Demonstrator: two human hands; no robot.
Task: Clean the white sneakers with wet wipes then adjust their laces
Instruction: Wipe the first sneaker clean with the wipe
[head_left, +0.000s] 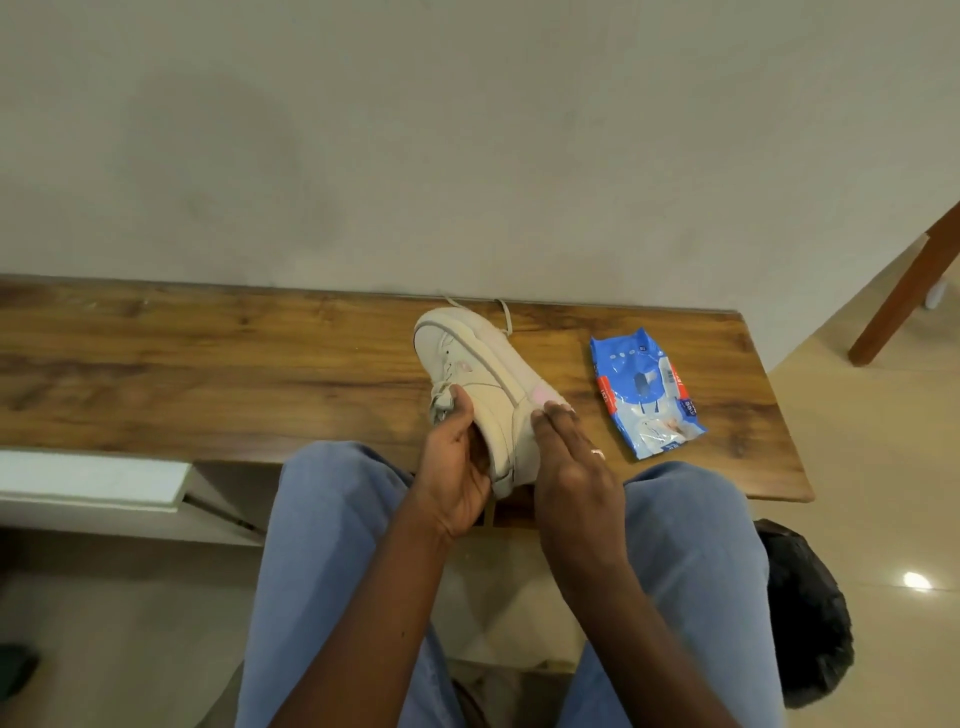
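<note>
One white sneaker (483, 374) lies tilted on its side on the wooden table (208, 374), toe pointing away from me, a loose lace trailing toward the wall. My left hand (454, 467) grips it at the opening, thumb on the tongue and laces. My right hand (571, 467), fingers together and flat, presses against the heel side near a pink patch; whether a wipe is under the palm I cannot tell. A blue wet-wipes pack (644, 392) lies on the table to the right of the shoe.
A grey wall runs right behind the table. A wooden leg (904, 296) slants at the far right. A black bag (800, 613) sits on the tiled floor by my right knee. A white shelf (93, 480) juts out below the table at left.
</note>
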